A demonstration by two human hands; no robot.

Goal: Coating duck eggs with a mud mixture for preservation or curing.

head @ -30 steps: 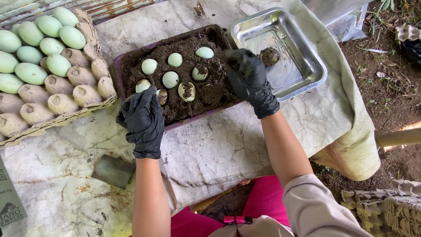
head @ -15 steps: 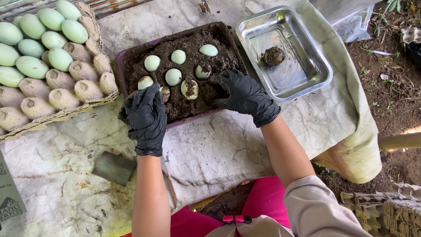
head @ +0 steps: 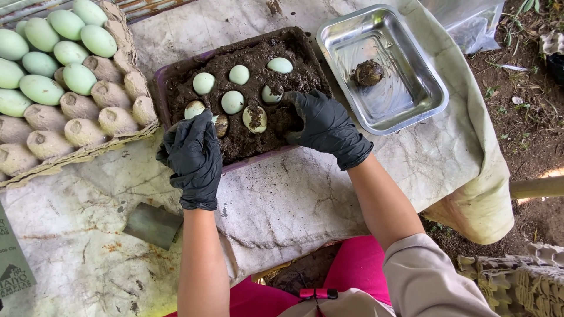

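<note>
Right hand (head: 326,124) back, gripping muddy egg (head: 284,119)

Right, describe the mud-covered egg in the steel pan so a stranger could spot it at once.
Find the shiny steel pan at the upper right of the cloth-covered table, beside the tray of dark mud. The mud-covered egg lies alone inside it: a dark brown lump, unlike the pale green eggs bedded in the mud.

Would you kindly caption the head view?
Black-gloved hands, left and right, work pale green eggs into a mud-filled tray.
</note>
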